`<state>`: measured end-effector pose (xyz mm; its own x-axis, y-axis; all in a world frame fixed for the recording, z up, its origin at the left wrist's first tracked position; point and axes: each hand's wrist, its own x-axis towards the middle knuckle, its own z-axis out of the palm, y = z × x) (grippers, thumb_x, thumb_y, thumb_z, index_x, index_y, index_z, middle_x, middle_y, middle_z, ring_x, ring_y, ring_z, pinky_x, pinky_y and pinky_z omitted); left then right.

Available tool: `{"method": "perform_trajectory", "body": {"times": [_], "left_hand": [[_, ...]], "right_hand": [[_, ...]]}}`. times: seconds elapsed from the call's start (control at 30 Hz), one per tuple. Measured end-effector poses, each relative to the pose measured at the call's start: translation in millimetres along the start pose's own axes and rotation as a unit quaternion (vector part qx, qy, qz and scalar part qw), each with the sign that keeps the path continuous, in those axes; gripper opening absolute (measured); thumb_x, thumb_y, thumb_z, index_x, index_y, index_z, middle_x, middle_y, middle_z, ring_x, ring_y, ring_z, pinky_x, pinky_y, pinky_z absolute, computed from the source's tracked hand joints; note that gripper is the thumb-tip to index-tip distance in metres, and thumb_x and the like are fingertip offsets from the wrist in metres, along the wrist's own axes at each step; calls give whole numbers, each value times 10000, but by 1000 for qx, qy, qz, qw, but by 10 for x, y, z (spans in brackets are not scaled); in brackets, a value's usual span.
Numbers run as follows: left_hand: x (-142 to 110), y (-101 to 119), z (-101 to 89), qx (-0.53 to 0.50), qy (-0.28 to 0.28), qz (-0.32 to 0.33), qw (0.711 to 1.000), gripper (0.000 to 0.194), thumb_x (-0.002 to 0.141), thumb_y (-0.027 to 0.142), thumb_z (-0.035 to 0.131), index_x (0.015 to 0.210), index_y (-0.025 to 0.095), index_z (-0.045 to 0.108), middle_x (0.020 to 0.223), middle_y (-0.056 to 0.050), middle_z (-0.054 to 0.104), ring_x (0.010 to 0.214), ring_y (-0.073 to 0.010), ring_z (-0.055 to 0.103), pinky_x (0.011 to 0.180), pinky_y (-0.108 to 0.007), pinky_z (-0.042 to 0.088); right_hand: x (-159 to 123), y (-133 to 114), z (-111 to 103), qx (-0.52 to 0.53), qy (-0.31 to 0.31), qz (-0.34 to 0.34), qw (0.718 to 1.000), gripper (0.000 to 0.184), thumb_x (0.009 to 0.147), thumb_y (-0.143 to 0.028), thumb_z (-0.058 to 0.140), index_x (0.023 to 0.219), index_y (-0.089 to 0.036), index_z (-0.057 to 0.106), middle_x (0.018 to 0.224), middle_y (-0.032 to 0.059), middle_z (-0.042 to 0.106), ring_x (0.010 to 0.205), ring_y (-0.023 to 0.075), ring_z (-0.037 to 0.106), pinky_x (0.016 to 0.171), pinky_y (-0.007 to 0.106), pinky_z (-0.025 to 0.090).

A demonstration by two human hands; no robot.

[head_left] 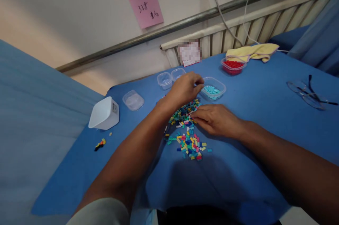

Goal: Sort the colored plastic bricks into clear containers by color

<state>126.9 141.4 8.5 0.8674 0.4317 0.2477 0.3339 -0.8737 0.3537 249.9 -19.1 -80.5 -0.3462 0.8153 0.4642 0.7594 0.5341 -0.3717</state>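
Note:
A heap of small mixed-colour building bricks (182,113) lies on the blue cloth in front of me, with a looser scatter of bricks (191,144) on the near side. My left hand (186,86) is above the far side of the heap, fingers curled together at the left rim of a clear tub of turquoise bricks (212,90). Whatever its fingertips hold is hidden. At the heap's right edge, my right hand (215,120) has its thumb and fingers closed down among the bricks. I cannot make out what is between them.
Two clear tubs (164,81) stand behind the heap, with a clear lid (133,100) and a white box (104,114) to the left. Black and orange pieces (100,144) lie nearby. Red bricks fill another tub (233,66) beside a yellow cloth (254,52). Glasses (308,94) lie right.

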Motion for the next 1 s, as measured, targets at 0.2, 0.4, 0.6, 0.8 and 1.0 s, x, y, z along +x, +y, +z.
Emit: {"method": "perform_trajectory", "body": {"times": [0.2, 0.4, 0.6, 0.8, 1.0], "left_hand": [[-1017, -23, -405, -25, -95, -89, 991, 141, 994, 202, 669, 984, 166, 805, 915, -29, 762, 831, -177, 654, 774, -335, 432], [-1576, 3, -271, -71, -185, -64, 978, 232, 1060, 182, 610, 1148, 160, 823, 1138, -65, 790, 1031, -203, 701, 926, -339, 488], [-1683, 52, -298, -24, -231, -56, 971, 207, 1034, 173, 586, 937, 159, 768, 992, -40, 719, 901, -192, 671, 823, -363, 474], [-1641, 61, -142, -24, -104, -21, 994, 331, 1163, 262, 498, 1202, 138, 802, 1163, -97, 736, 1104, -234, 690, 956, -383, 516], [-1340, 236, 211, 140, -133, -41, 980, 356, 1172, 275, 444, 1099, 160, 773, 1133, -112, 715, 1027, -286, 675, 791, -448, 467]], "right_hand": [[-2, -93, 38, 17, -81, -12, 997, 211, 1124, -202, 595, 1155, -207, 803, 1071, 68, 790, 935, 206, 717, 794, 327, 494], [-27, -95, 61, 8, -116, -31, 993, 214, 1132, -221, 595, 1132, -222, 809, 988, 57, 764, 876, 201, 691, 763, 322, 480], [-23, -167, -27, 3, -141, -21, 990, 148, 1093, -204, 602, 1066, -202, 747, 973, 63, 749, 866, 206, 695, 754, 323, 485], [-68, -55, -152, 0, -34, 39, 999, 100, 1055, -213, 600, 1060, -216, 699, 931, 48, 756, 771, 199, 693, 704, 323, 483], [-59, 50, -149, 19, 18, 81, 996, 118, 976, -142, 636, 1053, -223, 674, 917, 32, 753, 739, 188, 687, 690, 314, 513]]}}
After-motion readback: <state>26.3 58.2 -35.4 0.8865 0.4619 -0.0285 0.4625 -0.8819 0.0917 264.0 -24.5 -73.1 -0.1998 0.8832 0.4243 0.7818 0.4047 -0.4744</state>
